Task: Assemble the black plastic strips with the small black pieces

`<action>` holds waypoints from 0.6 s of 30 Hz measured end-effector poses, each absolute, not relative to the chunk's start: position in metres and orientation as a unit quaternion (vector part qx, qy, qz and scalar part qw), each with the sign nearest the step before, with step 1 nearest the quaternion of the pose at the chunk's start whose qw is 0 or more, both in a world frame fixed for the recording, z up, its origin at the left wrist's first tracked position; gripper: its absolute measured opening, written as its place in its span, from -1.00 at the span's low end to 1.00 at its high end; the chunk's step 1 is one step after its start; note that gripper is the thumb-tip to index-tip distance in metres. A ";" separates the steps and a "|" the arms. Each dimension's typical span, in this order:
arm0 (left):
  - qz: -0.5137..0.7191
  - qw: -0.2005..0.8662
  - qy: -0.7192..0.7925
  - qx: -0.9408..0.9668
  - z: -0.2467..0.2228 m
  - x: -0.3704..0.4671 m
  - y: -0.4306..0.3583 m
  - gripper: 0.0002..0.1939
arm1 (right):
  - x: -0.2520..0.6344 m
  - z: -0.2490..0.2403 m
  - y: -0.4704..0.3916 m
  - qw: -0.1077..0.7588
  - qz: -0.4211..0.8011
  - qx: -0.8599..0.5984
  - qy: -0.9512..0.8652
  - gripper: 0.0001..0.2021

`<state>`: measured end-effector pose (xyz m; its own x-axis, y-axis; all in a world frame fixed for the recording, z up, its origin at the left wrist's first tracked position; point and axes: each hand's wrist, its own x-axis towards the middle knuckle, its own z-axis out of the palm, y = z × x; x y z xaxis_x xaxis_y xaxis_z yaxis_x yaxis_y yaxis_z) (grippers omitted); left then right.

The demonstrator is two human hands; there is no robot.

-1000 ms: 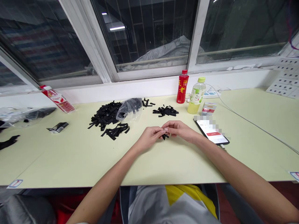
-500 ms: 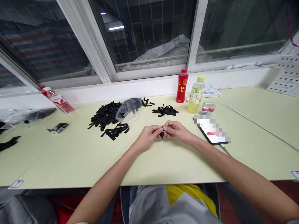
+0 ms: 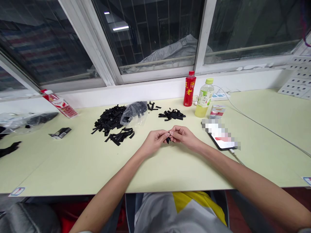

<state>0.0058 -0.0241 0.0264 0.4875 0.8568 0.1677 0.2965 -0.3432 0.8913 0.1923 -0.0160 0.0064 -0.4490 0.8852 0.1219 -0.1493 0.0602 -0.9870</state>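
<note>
My left hand and my right hand meet above the pale green table, fingertips together. Both pinch a small black strip, whose lower end hangs below the fingers; the rest of it is hidden. Beyond my right hand lies a small pile of black strips. To the left of my hands are a big heap of black strips and a smaller bunch. A clear plastic bag with black pieces inside rests against the big heap.
A red bottle, a yellow-green drink bottle, a small box and a phone on a cable stand or lie at the right. Further left are a tilted bottle, a crumpled pack and another bag.
</note>
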 end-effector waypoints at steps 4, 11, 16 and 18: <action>0.355 0.413 0.351 0.762 0.029 0.006 -0.024 -0.62 | 0.193 0.007 -0.014 0.438 0.627 -0.307 -0.566 -0.58; 0.375 0.340 0.334 0.795 0.031 0.006 -0.024 -0.73 | 0.201 0.011 -0.006 0.448 0.588 -0.342 -0.580 -0.66; 0.376 0.311 0.405 0.773 0.027 0.003 -0.018 -0.67 | 0.203 0.014 -0.008 0.439 0.587 -0.331 -0.594 -0.68; 0.380 0.305 0.418 0.767 0.025 0.003 -0.016 -0.67 | 0.203 0.014 -0.008 0.439 0.591 -0.332 -0.589 -0.67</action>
